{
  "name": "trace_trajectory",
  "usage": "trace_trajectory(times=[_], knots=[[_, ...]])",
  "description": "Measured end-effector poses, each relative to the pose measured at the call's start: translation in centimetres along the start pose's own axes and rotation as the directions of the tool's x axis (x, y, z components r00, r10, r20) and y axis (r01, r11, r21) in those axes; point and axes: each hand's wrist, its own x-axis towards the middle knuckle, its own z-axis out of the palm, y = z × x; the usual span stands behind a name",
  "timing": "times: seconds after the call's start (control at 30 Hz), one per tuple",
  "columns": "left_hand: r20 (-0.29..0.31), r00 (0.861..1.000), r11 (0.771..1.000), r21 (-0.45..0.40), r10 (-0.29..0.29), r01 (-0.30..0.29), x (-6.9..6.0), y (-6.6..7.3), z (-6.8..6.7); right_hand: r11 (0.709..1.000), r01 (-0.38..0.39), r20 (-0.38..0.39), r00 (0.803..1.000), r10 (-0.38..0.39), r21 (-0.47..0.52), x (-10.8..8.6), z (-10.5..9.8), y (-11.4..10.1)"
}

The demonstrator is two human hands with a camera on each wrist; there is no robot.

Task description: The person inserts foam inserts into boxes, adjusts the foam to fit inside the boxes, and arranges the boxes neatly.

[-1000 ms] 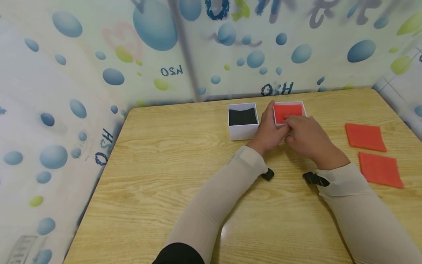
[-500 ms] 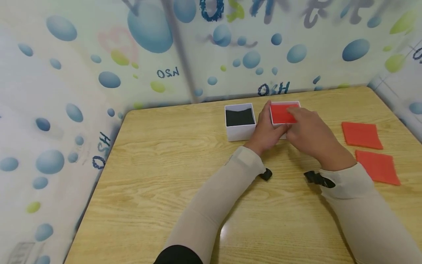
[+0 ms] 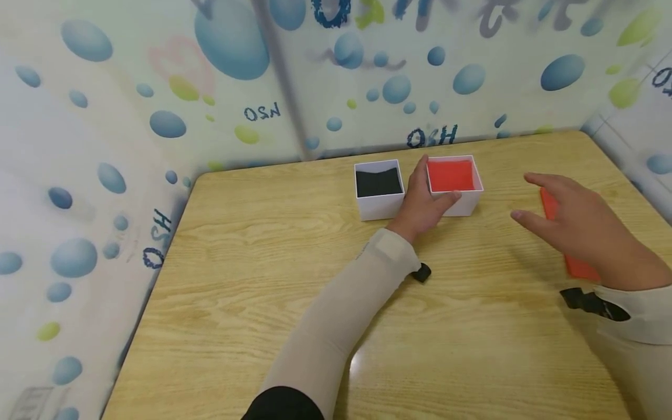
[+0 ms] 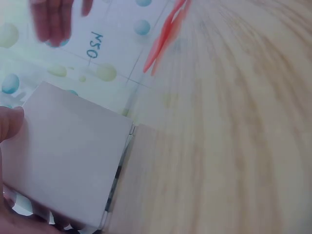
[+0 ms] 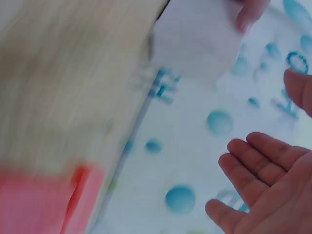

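A small white open-topped box (image 3: 464,204) stands near the back of the table with folded red cloth (image 3: 450,175) lying inside. My left hand (image 3: 422,209) holds this box, its fingers along the left wall and the thumb at the front; the left wrist view shows the thumb against the plain box face (image 4: 68,156). Off to the right, my right hand (image 3: 585,230) hovers with thumb and fingers spread and nothing in it. Beneath it lie two red cloths, one behind (image 3: 549,205) and one in front (image 3: 581,269), both partly hidden by the hand.
Just left of the held box stands a second white box (image 3: 382,207) containing black cloth (image 3: 378,182). The wooden table (image 3: 252,262) ends at a wall (image 3: 315,76) printed with blue and green drops.
My right hand has come out of the box with the red cloth and moved right, over the two loose cloths. My left hand stays on the box.
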Motion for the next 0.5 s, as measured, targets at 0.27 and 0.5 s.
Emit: trace_trajectory(times=[0.27,0.5], knots=[[-0.006,1.0,1.0,-0.005,-0.017,0.017,0.1,0.1,-0.2,0.992,-0.056,-0.046,0.998,0.051,-0.117,-2.5,-0.9,5.9],[-0.011,1.0,1.0,-0.004,-0.026,0.026,0.0,0.2,-0.1,0.979,-0.021,0.113,0.992,0.046,-0.205,-3.6,0.0,11.2]])
